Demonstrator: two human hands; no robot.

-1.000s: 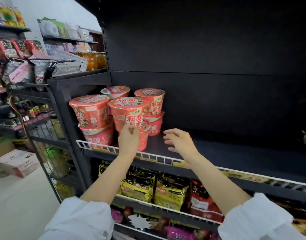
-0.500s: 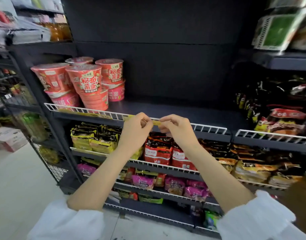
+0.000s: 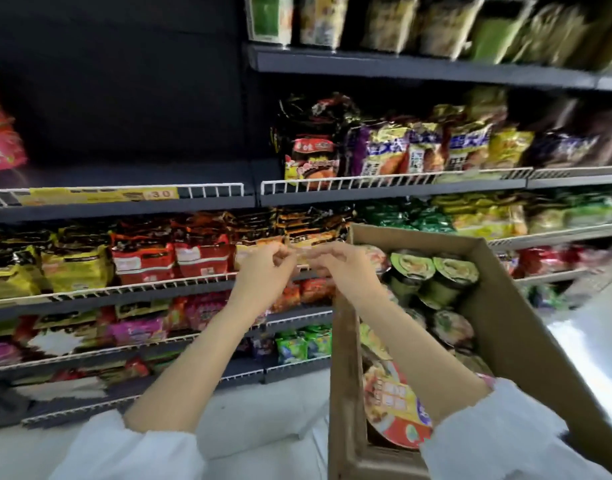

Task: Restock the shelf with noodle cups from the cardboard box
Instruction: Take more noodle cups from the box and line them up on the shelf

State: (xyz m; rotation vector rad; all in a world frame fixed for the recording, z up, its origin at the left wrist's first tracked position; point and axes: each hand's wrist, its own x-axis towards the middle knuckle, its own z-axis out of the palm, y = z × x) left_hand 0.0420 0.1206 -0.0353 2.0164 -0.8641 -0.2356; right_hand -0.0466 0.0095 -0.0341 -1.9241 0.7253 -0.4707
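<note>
Alongside, brown cardboard box (image 3: 516, 327) of round foil-lidded noodle cups (image 3: 432, 275).

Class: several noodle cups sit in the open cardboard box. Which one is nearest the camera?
The red and yellow lidded noodle cup at the near end of the brown cardboard box. The two dark green lidded noodle cups sit at the far end.

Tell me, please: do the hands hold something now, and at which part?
Neither the left hand nor the right hand holds any noodle cup; whether the fingertips pinch something small cannot be told.
</note>
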